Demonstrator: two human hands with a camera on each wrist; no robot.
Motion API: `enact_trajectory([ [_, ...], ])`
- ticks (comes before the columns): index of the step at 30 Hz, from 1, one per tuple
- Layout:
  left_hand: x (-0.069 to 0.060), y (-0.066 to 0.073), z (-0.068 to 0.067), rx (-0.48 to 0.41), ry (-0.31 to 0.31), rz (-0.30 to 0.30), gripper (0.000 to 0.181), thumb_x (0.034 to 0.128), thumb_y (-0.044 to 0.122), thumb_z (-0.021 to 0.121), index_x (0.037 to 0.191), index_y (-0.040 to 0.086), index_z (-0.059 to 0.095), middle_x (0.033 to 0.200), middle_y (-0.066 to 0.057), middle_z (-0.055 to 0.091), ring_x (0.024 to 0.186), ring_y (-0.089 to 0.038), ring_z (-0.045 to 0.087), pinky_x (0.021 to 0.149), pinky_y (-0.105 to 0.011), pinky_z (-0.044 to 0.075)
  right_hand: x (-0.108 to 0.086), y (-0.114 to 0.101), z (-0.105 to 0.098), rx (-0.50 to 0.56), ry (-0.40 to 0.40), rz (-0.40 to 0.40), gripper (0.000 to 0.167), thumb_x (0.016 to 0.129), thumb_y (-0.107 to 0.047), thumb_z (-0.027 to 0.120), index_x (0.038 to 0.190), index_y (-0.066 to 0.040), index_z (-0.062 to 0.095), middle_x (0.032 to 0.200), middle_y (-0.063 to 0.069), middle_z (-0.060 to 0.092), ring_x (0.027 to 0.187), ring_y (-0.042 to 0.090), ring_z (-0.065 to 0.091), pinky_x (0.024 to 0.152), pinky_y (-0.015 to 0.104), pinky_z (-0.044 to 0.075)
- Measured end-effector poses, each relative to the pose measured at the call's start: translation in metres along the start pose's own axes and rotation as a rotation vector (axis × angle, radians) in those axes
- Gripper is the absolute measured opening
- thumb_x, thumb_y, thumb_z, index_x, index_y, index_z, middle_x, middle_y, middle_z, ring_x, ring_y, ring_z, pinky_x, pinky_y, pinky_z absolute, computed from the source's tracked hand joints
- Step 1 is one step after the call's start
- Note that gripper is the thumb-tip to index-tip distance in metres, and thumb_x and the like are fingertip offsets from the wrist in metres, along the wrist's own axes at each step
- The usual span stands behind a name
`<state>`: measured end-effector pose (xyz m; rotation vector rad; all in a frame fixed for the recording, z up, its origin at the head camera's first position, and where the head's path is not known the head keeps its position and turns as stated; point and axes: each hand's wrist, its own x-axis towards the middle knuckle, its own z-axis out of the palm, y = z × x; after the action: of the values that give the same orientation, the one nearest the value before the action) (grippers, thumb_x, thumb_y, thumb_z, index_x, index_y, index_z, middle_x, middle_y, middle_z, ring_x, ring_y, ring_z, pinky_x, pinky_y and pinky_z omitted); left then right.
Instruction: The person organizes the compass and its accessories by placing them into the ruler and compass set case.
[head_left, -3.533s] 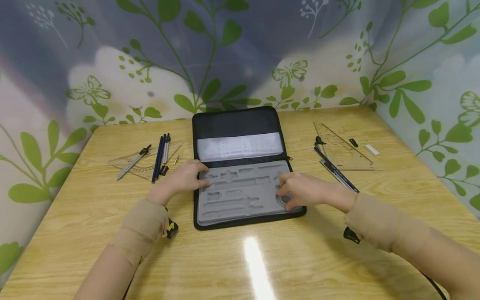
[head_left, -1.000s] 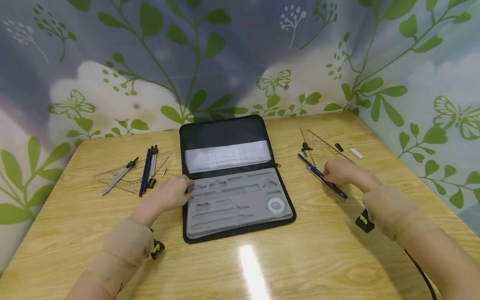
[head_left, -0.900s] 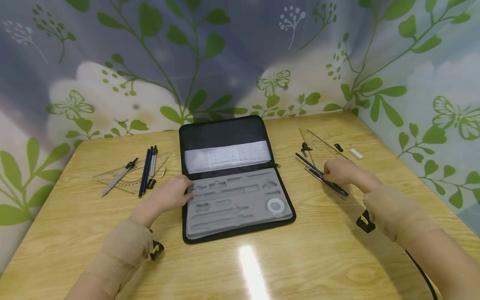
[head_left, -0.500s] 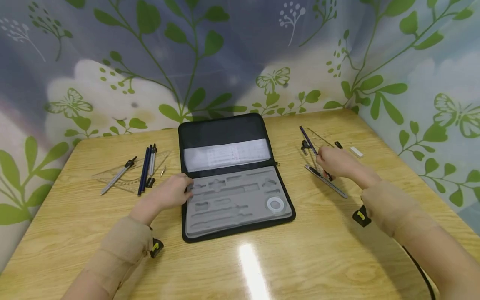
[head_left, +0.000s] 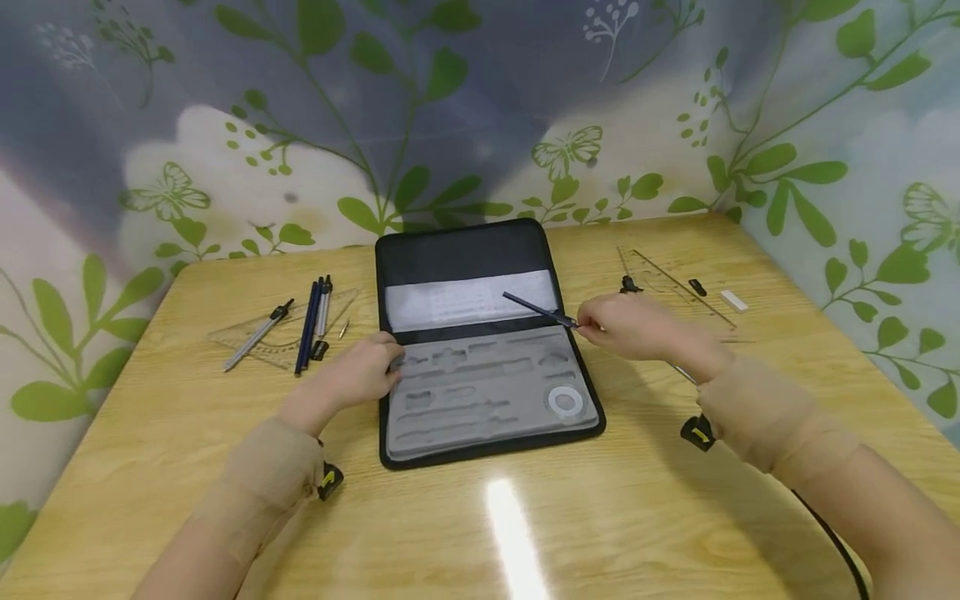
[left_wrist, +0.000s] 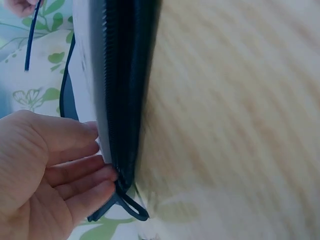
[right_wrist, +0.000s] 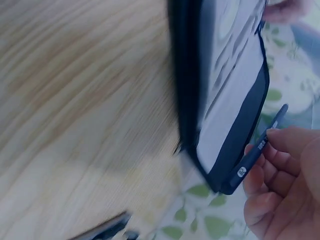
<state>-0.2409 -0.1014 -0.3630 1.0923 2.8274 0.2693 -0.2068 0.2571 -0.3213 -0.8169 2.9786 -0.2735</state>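
An unfolded black zip case [head_left: 491,457] lies mid-table, its grey foam insert [head_left: 450,429] cut with shaped hollows. A white ring-shaped piece [head_left: 564,402] sits in the insert's front right hollow. My left hand [head_left: 352,375] holds the case's left edge; in the left wrist view, thumb and fingers lie at the insert and zip edge. Between thumb and fingers my right hand [head_left: 626,325] pinches a dark blue pencil [head_left: 528,303], raised over the case's right side near the lid. White print shows on the pencil [right_wrist: 250,159] in the right wrist view.
Left of the case lie a silver compass [head_left: 258,335], dark blue pencils [head_left: 307,329], a clear protractor set square [head_left: 281,340] and small parts. To the right are another set square [head_left: 678,292], a black sharpener-like piece [head_left: 697,287], a white eraser [head_left: 733,301] and a partly hidden silver tool.
My right hand has left the insert's right side, picked up the pencil from the right of the table and carried it left to the case. My left hand stays at the case's left edge.
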Motion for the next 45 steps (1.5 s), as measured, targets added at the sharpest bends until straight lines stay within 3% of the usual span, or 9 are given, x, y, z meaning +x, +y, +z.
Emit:
enact_trajectory([
  [8, -0.004, 0.003, -0.001, -0.018, 0.092, 0.080, 0.022, 0.0842, 0.007, 0.065, 0.103, -0.005, 0.065, 0.100, -0.015, 0.060, 0.093, -0.028, 0.059, 0.081, -0.038, 0.048, 0.029, -0.037, 0.014, -0.084, -0.050, -0.202, 0.008, 0.088, -0.012, 0.061, 0.080, -0.012, 0.060, 0.075, -0.002, 0.055, 0.063, 0.012, 0.047, 0.057, 0.030, 0.042],
  [14, -0.013, 0.014, -0.007, -0.034, 0.053, 0.134, 0.023, 0.0859, 0.013, 0.065, 0.104, -0.001, 0.067, 0.099, -0.010, 0.061, 0.095, -0.026, 0.059, 0.084, -0.037, 0.047, 0.040, -0.067, 0.029, -0.139, -0.081, -0.311, 0.005, 0.089, -0.016, 0.061, 0.087, -0.012, 0.063, 0.081, -0.001, 0.058, 0.074, 0.015, 0.055, 0.056, 0.028, 0.045],
  [19, -0.012, 0.021, -0.008, -0.010, 0.034, 0.169, 0.018, 0.0854, 0.009, 0.065, 0.101, 0.000, 0.068, 0.099, -0.011, 0.063, 0.095, -0.025, 0.060, 0.083, -0.036, 0.048, 0.049, -0.078, 0.040, -0.207, -0.030, -0.329, 0.006, 0.088, -0.017, 0.062, 0.091, -0.012, 0.065, 0.087, 0.001, 0.062, 0.083, 0.019, 0.058, 0.059, 0.032, 0.048],
  [26, -0.007, 0.020, -0.001, 0.040, 0.042, 0.173, 0.009, 0.0832, 0.003, 0.064, 0.091, 0.002, 0.070, 0.089, -0.007, 0.063, 0.085, -0.022, 0.061, 0.075, -0.034, 0.049, 0.059, -0.077, 0.053, -0.232, 0.015, -0.322, 0.007, 0.088, -0.015, 0.063, 0.090, -0.010, 0.066, 0.087, 0.002, 0.063, 0.083, 0.021, 0.058, 0.063, 0.034, 0.049],
  [34, -0.005, 0.017, 0.004, 0.067, 0.044, 0.186, 0.007, 0.0839, 0.003, 0.063, 0.081, 0.003, 0.069, 0.077, -0.003, 0.060, 0.074, -0.018, 0.058, 0.067, -0.031, 0.049, 0.062, -0.079, 0.057, -0.104, -0.016, -0.285, 0.005, 0.088, -0.010, 0.061, 0.084, -0.008, 0.064, 0.082, 0.002, 0.060, 0.076, 0.017, 0.058, 0.065, 0.033, 0.048],
  [41, -0.003, 0.020, 0.005, 0.079, 0.035, 0.160, 0.011, 0.0845, 0.004, 0.063, 0.076, 0.005, 0.069, 0.073, -0.002, 0.059, 0.070, -0.017, 0.058, 0.064, -0.031, 0.048, 0.058, -0.072, 0.053, 0.003, -0.029, -0.314, 0.005, 0.084, -0.001, 0.062, 0.084, -0.003, 0.067, 0.081, 0.004, 0.061, 0.074, 0.015, 0.059, 0.066, 0.029, 0.049],
  [45, -0.001, 0.019, 0.000, 0.090, 0.037, 0.149, 0.011, 0.0837, 0.003, 0.062, 0.075, 0.005, 0.069, 0.073, -0.002, 0.060, 0.069, -0.016, 0.058, 0.063, -0.030, 0.049, 0.057, -0.064, 0.043, 0.005, -0.066, -0.253, 0.005, 0.083, -0.002, 0.064, 0.084, -0.003, 0.069, 0.079, 0.003, 0.061, 0.070, 0.012, 0.056, 0.063, 0.027, 0.048],
])
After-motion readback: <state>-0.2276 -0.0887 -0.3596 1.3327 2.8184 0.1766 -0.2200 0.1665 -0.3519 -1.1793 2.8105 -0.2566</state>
